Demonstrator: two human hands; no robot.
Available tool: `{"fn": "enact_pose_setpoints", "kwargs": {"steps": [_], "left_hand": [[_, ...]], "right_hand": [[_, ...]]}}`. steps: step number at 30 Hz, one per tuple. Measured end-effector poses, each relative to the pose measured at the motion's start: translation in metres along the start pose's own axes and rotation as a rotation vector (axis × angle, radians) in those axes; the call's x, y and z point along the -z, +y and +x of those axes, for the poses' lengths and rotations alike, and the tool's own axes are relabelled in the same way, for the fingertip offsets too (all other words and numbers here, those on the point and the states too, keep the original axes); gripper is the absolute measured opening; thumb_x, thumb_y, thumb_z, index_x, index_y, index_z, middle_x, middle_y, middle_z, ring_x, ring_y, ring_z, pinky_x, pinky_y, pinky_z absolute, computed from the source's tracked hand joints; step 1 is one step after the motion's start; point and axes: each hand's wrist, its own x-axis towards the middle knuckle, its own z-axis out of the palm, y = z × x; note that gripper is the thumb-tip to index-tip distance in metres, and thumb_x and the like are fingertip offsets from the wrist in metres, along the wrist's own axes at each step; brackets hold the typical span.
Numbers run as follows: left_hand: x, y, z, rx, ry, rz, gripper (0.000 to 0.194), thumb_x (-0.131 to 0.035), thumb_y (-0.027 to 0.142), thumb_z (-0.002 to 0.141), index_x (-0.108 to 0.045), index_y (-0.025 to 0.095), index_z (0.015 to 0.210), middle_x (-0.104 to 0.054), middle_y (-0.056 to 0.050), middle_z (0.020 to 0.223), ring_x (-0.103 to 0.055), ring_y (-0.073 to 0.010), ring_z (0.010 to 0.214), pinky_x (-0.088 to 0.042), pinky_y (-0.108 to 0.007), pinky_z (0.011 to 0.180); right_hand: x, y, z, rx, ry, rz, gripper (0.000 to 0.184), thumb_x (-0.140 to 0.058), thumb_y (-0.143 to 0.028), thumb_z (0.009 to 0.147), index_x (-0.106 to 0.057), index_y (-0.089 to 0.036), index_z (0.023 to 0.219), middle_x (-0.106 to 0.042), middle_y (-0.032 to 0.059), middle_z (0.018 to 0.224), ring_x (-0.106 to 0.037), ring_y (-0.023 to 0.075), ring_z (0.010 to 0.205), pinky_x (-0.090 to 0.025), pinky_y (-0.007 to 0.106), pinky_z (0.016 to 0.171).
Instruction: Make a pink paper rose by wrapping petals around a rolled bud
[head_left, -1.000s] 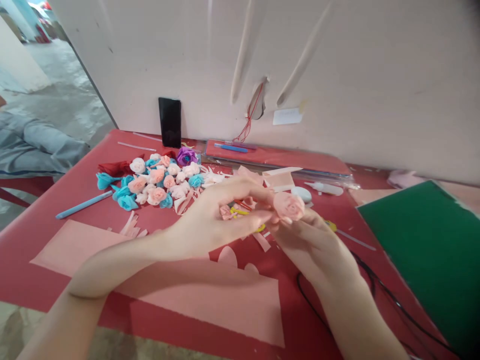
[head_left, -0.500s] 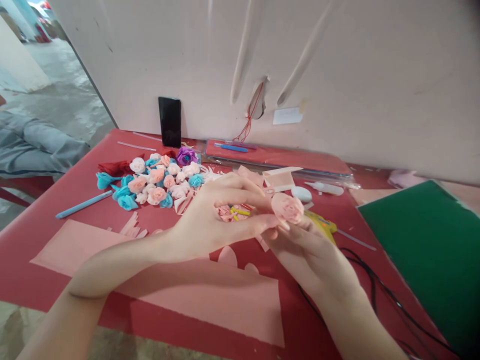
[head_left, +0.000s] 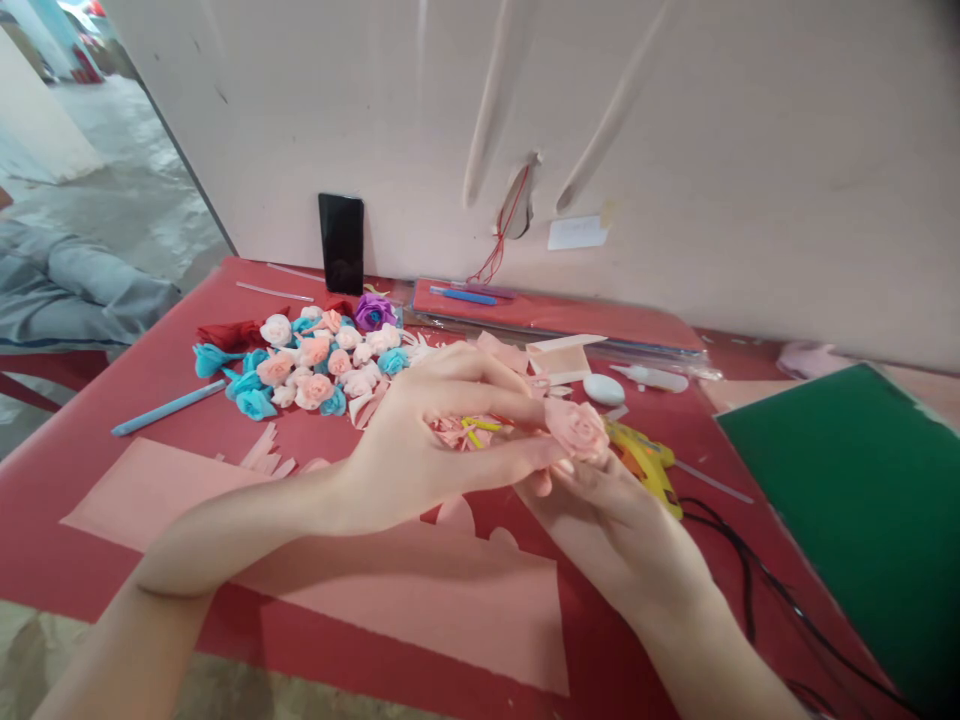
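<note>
A pink paper rose (head_left: 579, 432) is held between both hands above the table, its bloom facing up. The thumb and fingers of my left hand (head_left: 442, 430) pinch its left edge. From below and the right, my right hand (head_left: 611, 525) grips its base; the fingertips are partly hidden behind the flower. Under my forearms lie sheets of pink crepe paper (head_left: 420, 590), with a cut petal (head_left: 455, 515) beside them. Pink scraps and the yellow handles of scissors (head_left: 480, 428) show through the gap under my left hand.
Pink, white and blue paper flowers (head_left: 315, 370) cluster at the back left, near a leaning phone (head_left: 342, 245). A yellow glue gun (head_left: 652, 465) with a black cord lies right, by a green board (head_left: 840, 500). A blue pen (head_left: 169, 408) lies left. A seated person's leg (head_left: 75, 285) shows beyond.
Both hands keep hold of the rose, which has turned slightly and sits a little lower. My right hand has shifted slightly down and left, showing more of the glue gun.
</note>
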Motion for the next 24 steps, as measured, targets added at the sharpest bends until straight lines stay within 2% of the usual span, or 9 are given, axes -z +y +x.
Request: {"fn": "enact_pose_setpoints", "kwargs": {"steps": [3, 5, 9, 12, 14, 17, 20, 24], "left_hand": [[-0.001, -0.001, 0.000, -0.051, 0.028, 0.043, 0.005, -0.067, 0.011, 0.072, -0.063, 0.016, 0.071, -0.061, 0.000, 0.069, -0.056, -0.0107, 0.071, -0.048, -0.023, 0.065], [-0.002, -0.001, 0.000, -0.072, 0.044, 0.062, 0.009, -0.065, 0.010, 0.071, -0.061, 0.017, 0.070, -0.060, 0.001, 0.068, -0.056, -0.0112, 0.070, -0.048, -0.025, 0.063], [-0.005, 0.000, -0.001, -0.079, 0.069, 0.091, 0.010, -0.064, 0.011, 0.070, -0.058, 0.019, 0.071, -0.061, 0.002, 0.068, -0.054, -0.0107, 0.065, -0.046, -0.025, 0.057], [-0.005, 0.001, -0.001, -0.079, 0.071, 0.124, 0.011, -0.063, 0.010, 0.069, -0.057, 0.019, 0.070, -0.062, 0.002, 0.068, -0.053, -0.0102, 0.062, -0.044, -0.024, 0.054], [-0.004, 0.001, -0.001, -0.082, 0.059, 0.129, 0.010, -0.062, 0.012, 0.069, -0.056, 0.019, 0.069, -0.062, 0.001, 0.066, -0.054, -0.0107, 0.062, -0.044, -0.025, 0.053], [-0.003, 0.001, -0.001, -0.064, 0.051, 0.134, 0.009, -0.062, 0.015, 0.070, -0.056, 0.021, 0.067, -0.063, 0.001, 0.067, -0.054, -0.0115, 0.061, -0.044, -0.026, 0.053], [-0.004, 0.000, -0.002, -0.053, 0.060, 0.093, 0.009, -0.063, 0.014, 0.070, -0.057, 0.020, 0.065, -0.062, 0.001, 0.064, -0.054, -0.0117, 0.062, -0.046, -0.027, 0.057], [-0.006, -0.001, -0.001, -0.016, 0.046, 0.019, 0.011, -0.063, 0.007, 0.067, -0.060, 0.018, 0.064, -0.062, 0.001, 0.064, -0.054, -0.0117, 0.067, -0.048, -0.028, 0.069]], "right_hand": [[-0.002, 0.002, -0.002, -0.052, 0.045, -0.074, 0.020, -0.064, -0.043, 0.076, -0.068, -0.026, 0.065, -0.063, -0.0013, 0.059, -0.058, 0.0131, 0.052, -0.053, 0.026, 0.054], [-0.003, 0.004, -0.003, -0.030, 0.104, -0.113, 0.019, -0.067, -0.043, 0.073, -0.069, -0.027, 0.065, -0.065, -0.0010, 0.060, -0.060, 0.0145, 0.054, -0.053, 0.028, 0.055], [-0.001, 0.008, -0.008, 0.118, 0.182, -0.291, 0.014, -0.065, -0.040, 0.077, -0.072, -0.030, 0.070, -0.064, -0.0013, 0.060, -0.060, 0.0155, 0.059, -0.050, 0.030, 0.058], [0.002, 0.011, -0.011, 0.239, 0.197, -0.455, 0.015, -0.060, -0.036, 0.082, -0.073, -0.032, 0.076, -0.063, -0.0010, 0.061, -0.060, 0.0179, 0.070, -0.050, 0.034, 0.069], [0.004, 0.013, -0.013, 0.286, 0.202, -0.520, 0.016, -0.058, -0.034, 0.084, -0.073, -0.031, 0.079, -0.064, -0.0002, 0.064, -0.061, 0.0199, 0.077, -0.049, 0.038, 0.075], [0.004, 0.012, -0.014, 0.312, 0.224, -0.582, 0.018, -0.057, -0.030, 0.084, -0.072, -0.029, 0.073, -0.064, 0.0010, 0.066, -0.062, 0.0216, 0.079, -0.050, 0.040, 0.077], [0.005, 0.009, -0.013, 0.313, 0.195, -0.591, 0.018, -0.061, -0.026, 0.082, -0.070, -0.029, 0.067, -0.065, 0.0000, 0.065, -0.062, 0.0214, 0.078, -0.050, 0.039, 0.075], [0.011, 0.006, -0.011, 0.317, 0.106, -0.531, 0.010, -0.063, -0.028, 0.080, -0.071, -0.034, 0.079, -0.068, -0.0013, 0.074, -0.063, 0.0203, 0.080, -0.051, 0.038, 0.076]]}}
